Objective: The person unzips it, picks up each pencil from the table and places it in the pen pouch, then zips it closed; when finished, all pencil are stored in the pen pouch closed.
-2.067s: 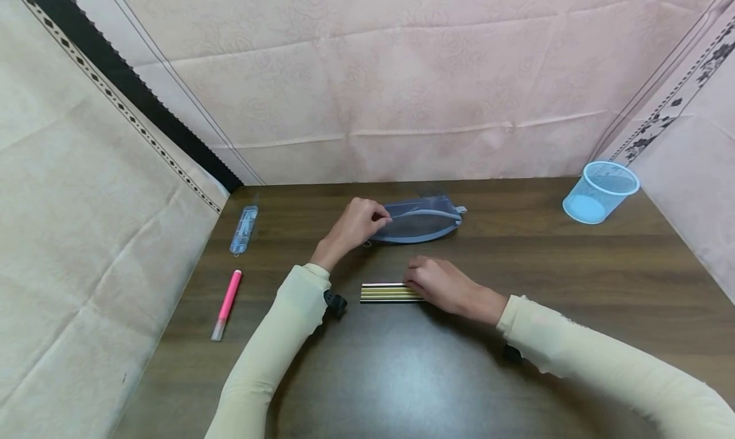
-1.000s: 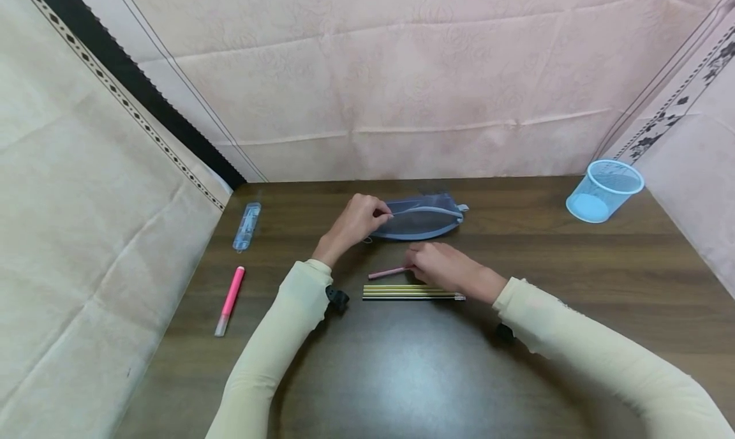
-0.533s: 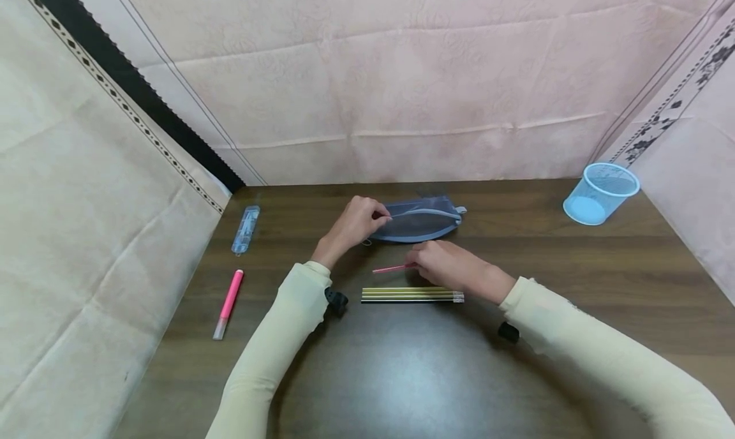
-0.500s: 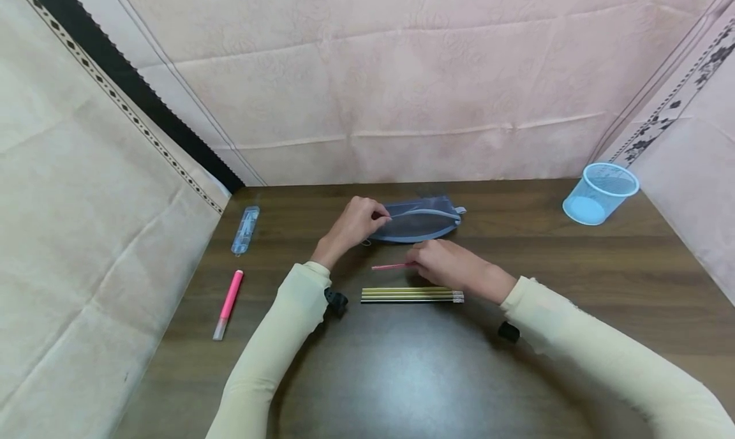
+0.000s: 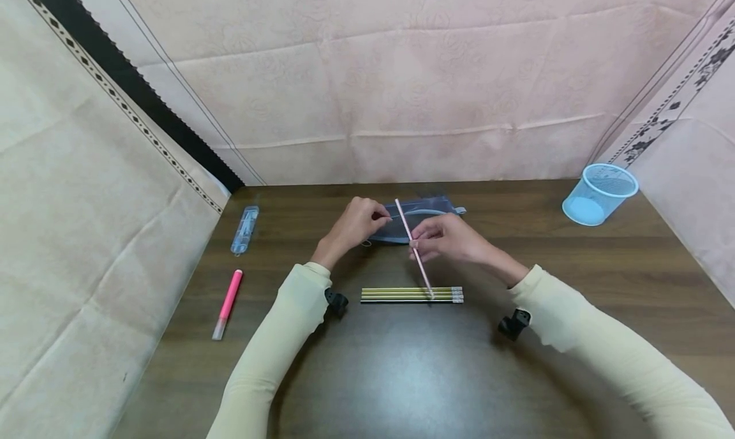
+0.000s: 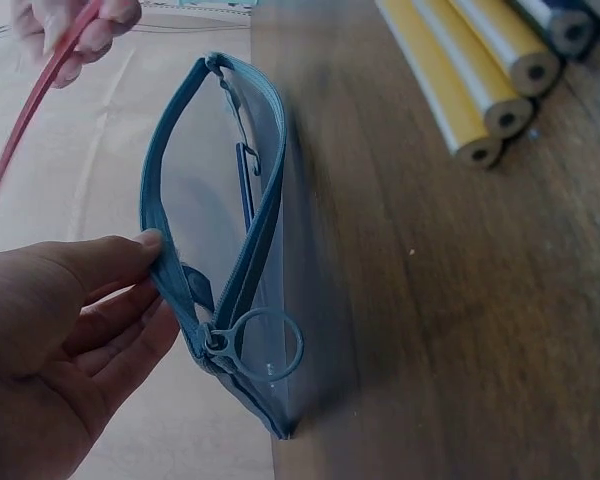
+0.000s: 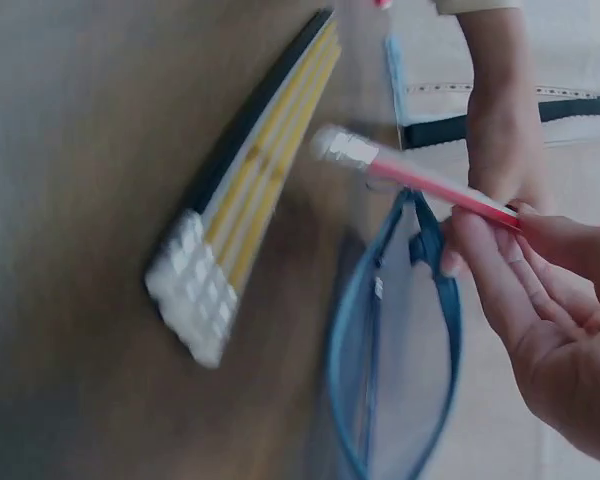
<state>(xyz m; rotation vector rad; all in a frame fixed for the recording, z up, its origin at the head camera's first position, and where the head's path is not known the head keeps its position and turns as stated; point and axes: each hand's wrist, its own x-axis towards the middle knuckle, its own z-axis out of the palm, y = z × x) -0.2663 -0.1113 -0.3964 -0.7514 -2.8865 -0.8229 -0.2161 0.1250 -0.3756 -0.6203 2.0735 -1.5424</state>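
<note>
My left hand pinches the upper zipped edge of a translucent blue pencil case, holding its mouth apart; a ring pull hangs at the near end. A thin dark blue strip shows within the case; I cannot tell what it is. Between thumb and fingers, my right hand holds a pink pencil slanted in front of the case. Its white eraser end points down toward the row of pencils. That row, several yellow pencils and a dark one, lies side by side, eraser ends to the right.
A pink marker and a clear blue plastic piece lie at the table's left. A light blue mesh cup stands at the far right. Cloth hangs behind the wooden table.
My right hand lifted the pink pencil from the row, raised it toward the case, and turned it from nearly level to steeply slanted. My left hand stays on the case edge.
</note>
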